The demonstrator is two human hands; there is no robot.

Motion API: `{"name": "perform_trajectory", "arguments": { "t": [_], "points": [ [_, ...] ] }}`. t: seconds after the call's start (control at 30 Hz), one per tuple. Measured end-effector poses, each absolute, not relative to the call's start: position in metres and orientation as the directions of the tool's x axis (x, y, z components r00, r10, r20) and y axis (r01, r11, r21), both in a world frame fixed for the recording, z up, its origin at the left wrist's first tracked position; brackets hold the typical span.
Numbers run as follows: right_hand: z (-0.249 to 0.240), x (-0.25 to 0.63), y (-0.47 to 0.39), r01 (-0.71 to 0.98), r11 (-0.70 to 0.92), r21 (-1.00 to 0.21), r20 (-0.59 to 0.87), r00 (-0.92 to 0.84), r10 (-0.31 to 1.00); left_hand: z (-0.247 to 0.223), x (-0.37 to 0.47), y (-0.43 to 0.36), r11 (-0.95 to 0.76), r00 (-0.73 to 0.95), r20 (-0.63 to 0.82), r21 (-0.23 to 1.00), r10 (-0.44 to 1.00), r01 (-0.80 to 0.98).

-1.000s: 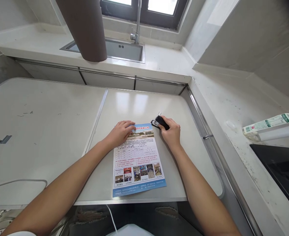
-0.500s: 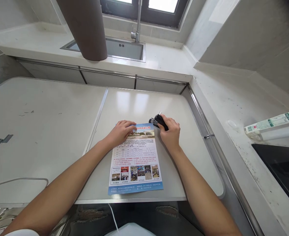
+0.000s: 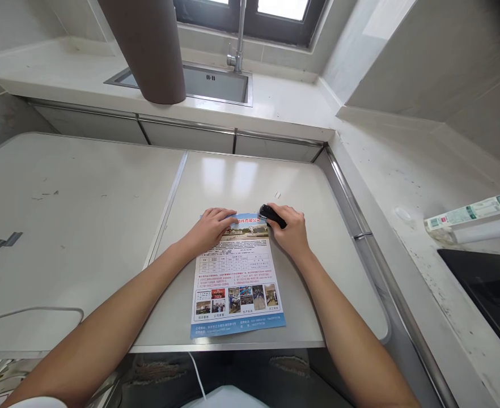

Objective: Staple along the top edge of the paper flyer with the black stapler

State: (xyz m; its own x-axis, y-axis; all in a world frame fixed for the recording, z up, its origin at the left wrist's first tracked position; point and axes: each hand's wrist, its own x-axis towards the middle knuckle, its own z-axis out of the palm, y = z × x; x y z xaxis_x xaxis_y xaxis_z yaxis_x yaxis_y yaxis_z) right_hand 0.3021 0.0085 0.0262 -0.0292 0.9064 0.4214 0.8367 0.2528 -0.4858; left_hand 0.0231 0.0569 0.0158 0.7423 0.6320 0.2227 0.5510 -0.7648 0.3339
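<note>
Flyer (image 3: 237, 272) lies printed side up on the table (image 3: 216, 184), its blue foot toward the near edge. The left hand (image 3: 214, 228) rests over its upper left corner, fingers laid on the paper and not clenched. The right hand (image 3: 290, 226) is wrapped firmly round a black stapler (image 3: 272, 215), whose nose is at the flyer's upper right corner; whether paper sits inside it, I cannot tell. Just beyond the stapler, small pale bits (image 3: 278, 194) lie on the table. Grey tape (image 3: 1, 245) marks the table's left part. Behind, a brown column (image 3: 148, 56) stands before the sink (image 3: 216, 88) and tap (image 3: 236, 61). Off to the right, a clear package (image 3: 473, 216) lies beside a black hob (image 3: 483, 289).
</note>
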Motion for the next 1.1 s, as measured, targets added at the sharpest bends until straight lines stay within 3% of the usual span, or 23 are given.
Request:
{"name": "perform_trajectory", "arguments": {
  "t": [0.33, 1.1],
  "points": [
    [0.03, 0.298, 0.006, 0.835, 0.335, -0.436, 0.35, -0.185, 0.918, 0.018, 0.024, 0.055, -0.8, 0.783, 0.223, 0.338, 0.58, 0.496],
    [0.027, 0.288, 0.006, 0.888, 0.321, -0.329, 0.341, -0.206, 0.917, 0.017, 0.025, 0.054, -0.797, 0.78, 0.225, 0.339, 0.584, 0.499]
  ]
}}
